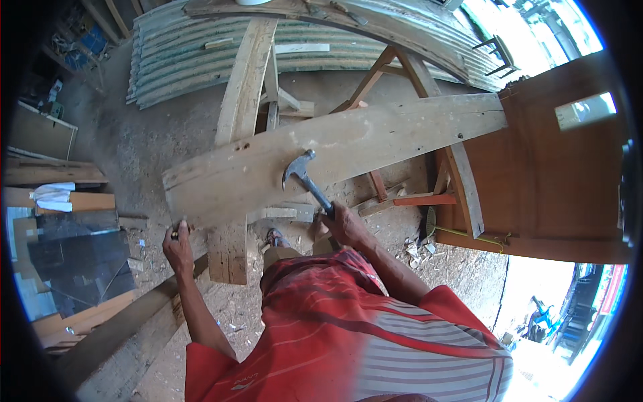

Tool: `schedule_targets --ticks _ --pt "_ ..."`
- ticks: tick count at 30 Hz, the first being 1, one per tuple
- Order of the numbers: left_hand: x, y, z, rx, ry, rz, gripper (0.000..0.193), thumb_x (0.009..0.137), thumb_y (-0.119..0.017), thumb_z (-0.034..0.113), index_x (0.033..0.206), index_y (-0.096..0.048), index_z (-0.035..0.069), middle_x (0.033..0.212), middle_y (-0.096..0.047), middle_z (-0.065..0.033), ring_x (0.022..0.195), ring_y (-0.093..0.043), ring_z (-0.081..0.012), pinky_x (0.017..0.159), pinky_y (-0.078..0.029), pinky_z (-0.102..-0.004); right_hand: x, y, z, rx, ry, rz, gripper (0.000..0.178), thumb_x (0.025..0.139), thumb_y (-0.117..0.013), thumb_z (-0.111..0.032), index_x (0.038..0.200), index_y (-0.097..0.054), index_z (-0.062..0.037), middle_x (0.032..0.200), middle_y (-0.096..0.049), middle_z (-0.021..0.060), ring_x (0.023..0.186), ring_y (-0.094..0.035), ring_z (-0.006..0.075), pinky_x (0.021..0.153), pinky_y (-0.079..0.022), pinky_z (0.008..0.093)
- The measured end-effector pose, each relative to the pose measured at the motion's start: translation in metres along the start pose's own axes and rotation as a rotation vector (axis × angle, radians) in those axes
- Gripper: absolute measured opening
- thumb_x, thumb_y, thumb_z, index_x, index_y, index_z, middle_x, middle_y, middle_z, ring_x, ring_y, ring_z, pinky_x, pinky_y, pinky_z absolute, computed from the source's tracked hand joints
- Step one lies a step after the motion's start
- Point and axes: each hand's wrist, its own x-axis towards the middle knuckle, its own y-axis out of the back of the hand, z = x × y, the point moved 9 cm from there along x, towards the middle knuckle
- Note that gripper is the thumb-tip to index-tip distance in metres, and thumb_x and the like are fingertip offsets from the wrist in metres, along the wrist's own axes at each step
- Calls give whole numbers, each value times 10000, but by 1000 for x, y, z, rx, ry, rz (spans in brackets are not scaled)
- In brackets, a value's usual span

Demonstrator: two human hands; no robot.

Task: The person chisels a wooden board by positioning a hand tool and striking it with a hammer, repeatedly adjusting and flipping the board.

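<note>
My right hand (346, 225) is wrapped round the dark grip of a claw hammer (311, 185). The hammer's metal head is over the wide wooden plank (375, 137), which slants across the middle of the view. Beside the plank's near left corner, my left hand (178, 249) is closed, thumb up, on a small dark and yellowish thing (175, 235). Most of that thing is hidden by the fingers, so its kind cannot be made out. Beneath the plank's left part runs a narrower wooden beam (228, 258).
Wooden trestle legs (465, 191) stand under the plank's right part. A brown panel (549, 181) is at the right. Corrugated sheets (187, 60) lie at the far side, below another long board (402, 33). Wood scraps and a dark board (84, 261) are at the left.
</note>
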Motion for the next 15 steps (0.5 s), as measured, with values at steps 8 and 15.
schedule_targets --ticks 8,15 --pt "27 -18 31 126 70 25 545 928 -696 514 1099 -692 -4 1005 -731 -195 944 -691 -358 845 -520 -430 10 68 -102 483 267 -143 467 924 -735 -425 977 -562 5 675 -562 42 553 -554 134 497 -438 321" --pt "5 -34 63 150 -57 -52 686 796 -851 484 1202 -650 -31 1089 -730 -152 1041 -684 -299 925 -516 -398 -64 202 -245 1258 715 -817 549 897 -764 -410 1137 -521 20 751 -530 55 516 -493 87 444 -403 216"
